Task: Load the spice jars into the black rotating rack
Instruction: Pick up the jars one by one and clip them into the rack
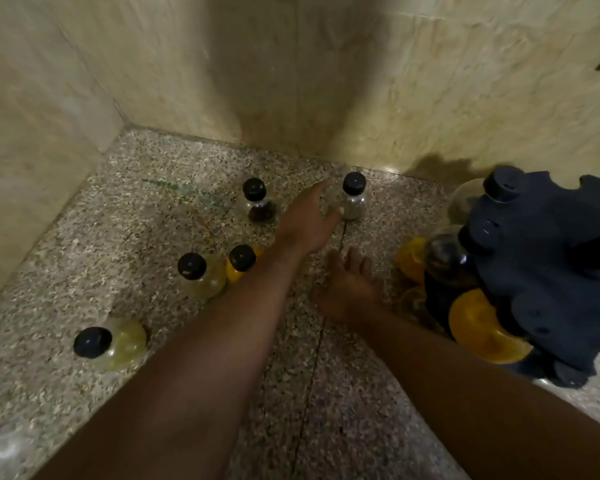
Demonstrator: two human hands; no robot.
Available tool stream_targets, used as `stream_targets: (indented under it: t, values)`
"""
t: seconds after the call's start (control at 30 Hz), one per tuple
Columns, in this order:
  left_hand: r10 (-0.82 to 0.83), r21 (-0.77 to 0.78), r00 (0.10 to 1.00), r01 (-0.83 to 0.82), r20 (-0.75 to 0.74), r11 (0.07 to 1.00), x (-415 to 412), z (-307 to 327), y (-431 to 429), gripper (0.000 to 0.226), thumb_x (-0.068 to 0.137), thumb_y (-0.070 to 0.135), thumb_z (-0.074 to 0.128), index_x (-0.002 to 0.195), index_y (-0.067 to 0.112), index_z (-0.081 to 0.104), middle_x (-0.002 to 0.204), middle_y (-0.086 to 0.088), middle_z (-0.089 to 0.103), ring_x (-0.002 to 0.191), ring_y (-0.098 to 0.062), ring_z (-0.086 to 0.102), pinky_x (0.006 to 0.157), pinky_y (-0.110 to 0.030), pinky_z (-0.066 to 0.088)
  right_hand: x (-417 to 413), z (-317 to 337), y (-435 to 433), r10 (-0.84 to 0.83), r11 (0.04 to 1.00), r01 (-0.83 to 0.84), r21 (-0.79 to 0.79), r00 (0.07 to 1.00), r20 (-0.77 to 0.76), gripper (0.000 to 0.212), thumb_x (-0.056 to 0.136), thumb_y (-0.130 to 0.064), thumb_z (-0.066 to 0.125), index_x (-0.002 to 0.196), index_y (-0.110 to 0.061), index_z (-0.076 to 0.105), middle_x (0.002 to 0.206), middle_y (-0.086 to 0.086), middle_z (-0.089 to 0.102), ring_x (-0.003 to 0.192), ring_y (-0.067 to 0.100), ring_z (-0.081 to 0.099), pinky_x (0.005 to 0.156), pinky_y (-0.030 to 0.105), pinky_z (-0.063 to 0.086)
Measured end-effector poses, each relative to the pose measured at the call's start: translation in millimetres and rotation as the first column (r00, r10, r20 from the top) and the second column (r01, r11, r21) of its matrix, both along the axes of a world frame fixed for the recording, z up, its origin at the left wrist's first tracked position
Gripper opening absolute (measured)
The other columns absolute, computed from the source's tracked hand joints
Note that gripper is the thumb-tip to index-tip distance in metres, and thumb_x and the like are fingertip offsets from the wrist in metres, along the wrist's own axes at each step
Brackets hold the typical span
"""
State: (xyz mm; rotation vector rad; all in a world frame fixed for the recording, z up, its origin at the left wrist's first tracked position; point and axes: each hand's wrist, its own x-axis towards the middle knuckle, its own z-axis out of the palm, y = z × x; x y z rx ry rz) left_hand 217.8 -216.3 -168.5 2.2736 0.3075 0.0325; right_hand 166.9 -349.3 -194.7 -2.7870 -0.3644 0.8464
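1. Closest to me are my two bare forearms, stretched over the speckled granite worktop (153,237) toward its tiled corner.
2. My right hand (343,289) rests flat on the worktop just left of the black plastic rotating rack (551,271). Its fingers are straight and close together and hold nothing.
3. My left hand (309,223) reaches to a round glass jar with a black cap and greyish contents (354,200), which stands upright left of the rack. These fingers are spread and straight. The thumb tip touches the glass low down, and the forefinger points past the jar's side away from the rack.
4. The rack already carries jars on the side facing my hands: an orange-filled jar (485,330) nearest me, a dark-filled jar (447,261), a second orange jar (411,258) and a clear jar (463,202) at the far end.
5. Four more black-capped jars stand upright well left of the rack:
   - a dark-spice jar (258,206);
   - a small orange jar (238,263);
   - a pale yellow jar (201,277) just beside the orange one;
   - another pale yellow jar (115,344), farthest from the rack.
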Motion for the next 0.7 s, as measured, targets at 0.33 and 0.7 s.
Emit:
stream_targets:
  t: [0.33,0.7]
  values:
    - [-0.138,0.032,0.986,0.136,0.094,0.99,57,-11,-3,0.068,0.088,0.042,0.072,0.149,0.026,0.046,0.151,-0.001,0.048,0.138,-0.017,0.044,0.106,-0.022,0.032,19,-22,18,-0.049,0.998,0.051,-0.038,0.998,0.034,0.114,0.076,-0.087,0.04,0.159,-0.029,-0.013,0.166,0.01,-0.024,0.15,0.044,-0.023,0.113,0.073,-0.003]
    - [-0.101,0.049,0.982,0.094,0.157,0.994,42,4,-2,0.056,0.087,0.031,0.076,0.139,0.019,0.058,0.138,-0.005,0.06,0.126,-0.021,0.056,0.104,-0.031,0.045,15,-6,9,-0.041,0.999,0.041,0.032,0.999,0.012,0.102,0.083,-0.078,0.043,0.161,-0.03,-0.001,0.169,0.012,-0.012,0.153,0.041,-0.014,0.117,0.067,0.004]
